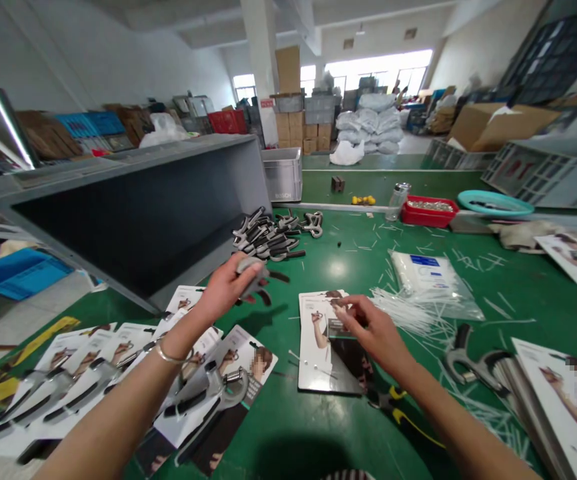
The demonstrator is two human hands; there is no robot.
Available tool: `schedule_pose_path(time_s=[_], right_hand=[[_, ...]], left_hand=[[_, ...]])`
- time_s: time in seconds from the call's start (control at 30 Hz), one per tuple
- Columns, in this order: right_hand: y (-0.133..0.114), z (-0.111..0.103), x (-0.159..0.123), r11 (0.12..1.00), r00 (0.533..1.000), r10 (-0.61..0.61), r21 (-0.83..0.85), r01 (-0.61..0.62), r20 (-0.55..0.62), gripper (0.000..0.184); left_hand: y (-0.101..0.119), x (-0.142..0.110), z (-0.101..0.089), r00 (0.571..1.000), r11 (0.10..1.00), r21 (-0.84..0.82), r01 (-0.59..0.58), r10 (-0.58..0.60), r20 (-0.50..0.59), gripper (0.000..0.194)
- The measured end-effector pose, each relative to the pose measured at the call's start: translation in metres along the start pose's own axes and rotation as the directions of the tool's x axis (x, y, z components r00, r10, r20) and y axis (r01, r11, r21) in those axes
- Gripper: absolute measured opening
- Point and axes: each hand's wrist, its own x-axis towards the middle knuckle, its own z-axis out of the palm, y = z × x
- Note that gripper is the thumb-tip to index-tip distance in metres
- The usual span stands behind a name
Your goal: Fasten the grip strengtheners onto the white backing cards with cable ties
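My left hand [229, 283] is closed around a grey and black hand grip strengthener [255, 279], raised over the table with its handles pointing right. My right hand [368, 323] is over the upper right part of a stack of printed cards [313, 353], thumb and forefinger drawn together in a pinch; whatever lies between the tips is too small to make out. Two white cable ties [313, 365] lie across the top card. Beside the stack, partly under my right forearm, are yellow-handled pliers [397, 400]. Beyond my left hand is a pile of hand grip strengtheners [268, 233].
Cards with grip strengtheners fixed on them [218, 393] overlap at the left. A grey crate [133, 160] lies on its side behind them. Loose cable ties [408, 310] and their bag [431, 280] are right of centre. Another card stack [543, 400] leans at the right edge.
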Motion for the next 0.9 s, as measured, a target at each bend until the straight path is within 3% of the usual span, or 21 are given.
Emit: schedule_pose_path(time_s=[0.07,0.1,0.17,0.23,0.3,0.4,0.43,0.53,0.57,0.67,0.8,0.9], right_hand=[[-0.015,-0.002,-0.001,0.993,0.991,-0.030,-0.108,0.045,0.130,0.025],[-0.018,-0.003,-0.004,0.988,0.980,-0.021,-0.143,0.050,0.198,0.026],[-0.016,-0.005,-0.012,0.988,0.959,0.029,-0.152,0.015,0.281,0.036],[-0.005,-0.007,-0.019,0.991,0.959,0.079,-0.128,-0.045,0.273,0.039],[0.006,-0.009,-0.024,0.989,0.965,0.112,-0.126,-0.084,0.236,0.034],[0.015,-0.006,-0.022,0.987,0.968,0.096,-0.148,-0.062,0.233,0.031],[0.017,-0.003,-0.019,0.987,0.966,0.097,-0.145,-0.062,0.242,0.031],[0.024,0.007,-0.010,0.984,0.961,0.149,-0.133,-0.120,0.234,0.032],[0.028,0.010,-0.008,0.981,0.959,0.173,-0.130,-0.147,0.226,0.032],[0.038,0.014,-0.012,0.968,0.951,0.236,-0.133,-0.212,0.198,0.032],[0.035,0.014,-0.034,0.917,0.929,0.297,-0.339,-0.213,0.220,0.030],[0.021,0.014,-0.047,0.835,0.976,0.196,-0.537,-0.117,0.093,0.023]], left_hand=[[0.025,-0.007,0.032,0.936,0.977,-0.191,0.092,-0.020,0.352,0.041],[0.032,-0.010,0.050,0.902,0.965,-0.234,0.115,-0.003,0.431,0.041],[0.037,-0.011,0.084,0.857,0.947,-0.278,0.161,0.006,0.516,0.042],[0.034,-0.009,0.109,0.830,0.922,-0.314,0.227,-0.014,0.558,0.044],[0.028,-0.002,0.123,0.798,0.903,-0.328,0.276,-0.026,0.602,0.048],[0.020,0.013,0.127,0.716,0.915,-0.278,0.294,-0.018,0.698,0.057],[0.017,0.019,0.126,0.715,0.928,-0.251,0.276,-0.023,0.699,0.058],[-0.001,0.028,0.122,0.805,0.965,-0.177,0.192,-0.052,0.591,0.055],[-0.008,0.027,0.121,0.818,0.968,-0.170,0.183,-0.053,0.573,0.051],[-0.029,0.015,0.120,0.790,0.966,-0.205,0.160,-0.001,0.613,0.045],[-0.036,-0.007,0.124,0.808,0.997,-0.060,-0.052,0.078,0.585,0.022],[-0.030,-0.012,0.129,0.829,0.981,0.066,-0.180,0.115,0.548,0.011]])
